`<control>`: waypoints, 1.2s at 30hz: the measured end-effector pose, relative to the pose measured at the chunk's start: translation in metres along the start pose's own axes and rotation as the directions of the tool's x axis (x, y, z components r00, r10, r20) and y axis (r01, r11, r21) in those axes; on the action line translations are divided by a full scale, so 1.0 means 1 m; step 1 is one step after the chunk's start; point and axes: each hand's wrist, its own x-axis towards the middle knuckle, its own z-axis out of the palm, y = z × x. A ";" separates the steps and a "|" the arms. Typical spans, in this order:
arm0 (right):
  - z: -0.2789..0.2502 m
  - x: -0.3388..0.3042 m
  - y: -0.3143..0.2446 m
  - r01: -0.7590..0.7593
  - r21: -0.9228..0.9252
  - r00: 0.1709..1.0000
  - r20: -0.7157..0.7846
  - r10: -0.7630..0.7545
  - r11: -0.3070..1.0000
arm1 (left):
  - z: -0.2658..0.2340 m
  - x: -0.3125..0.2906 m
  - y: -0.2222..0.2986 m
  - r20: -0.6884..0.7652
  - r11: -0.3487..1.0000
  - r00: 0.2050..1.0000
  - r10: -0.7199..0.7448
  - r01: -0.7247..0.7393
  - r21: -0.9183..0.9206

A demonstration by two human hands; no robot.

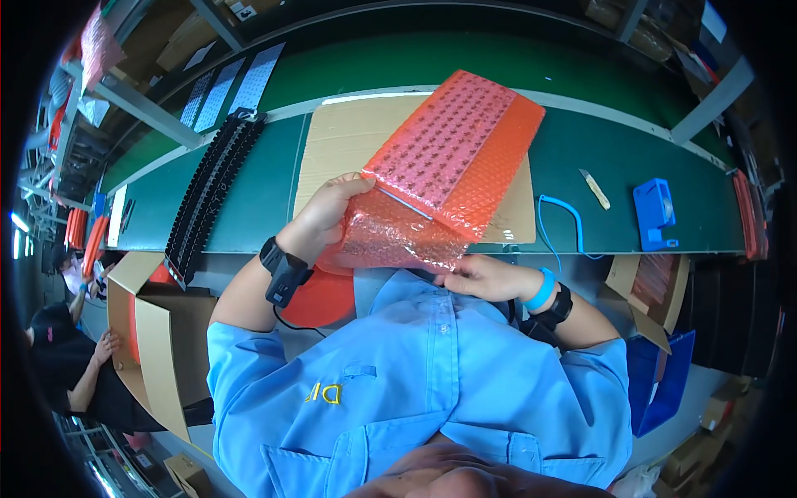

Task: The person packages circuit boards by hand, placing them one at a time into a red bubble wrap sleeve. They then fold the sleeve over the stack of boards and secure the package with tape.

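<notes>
Head view: a red bubble-wrap bag [440, 178] slants over the cardboard sheet [332, 141], its near end reaching past the sheet's near edge; rows of dark marks show on it. Over the sheet's near left corner, the left hand [322, 214] has thumb and fingers clamped on the bag's side. Just nearer the person than the sheet, the right hand [494, 280] touches the bag's near end; whether its partly hidden fingers pinch it, I cannot tell. Right of the sheet lie a blue cord [579, 224] and a knife [594, 189].
</notes>
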 end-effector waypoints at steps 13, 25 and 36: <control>-0.064 0.033 -0.094 -0.122 -0.530 0.990 -0.127 0.064 0.839 | -0.021 -0.026 -0.034 0.187 0.003 0.842 0.505 -0.219 0.976; -0.006 0.101 -0.034 -0.162 -0.904 0.886 -0.309 -0.346 0.395 | -0.041 -0.038 -0.070 0.095 0.150 0.744 0.661 -0.255 0.955; -0.025 0.096 -0.034 0.032 -0.876 0.844 -0.234 -0.482 0.481 | -0.139 0.072 0.105 -0.017 -0.089 0.632 0.775 0.136 0.987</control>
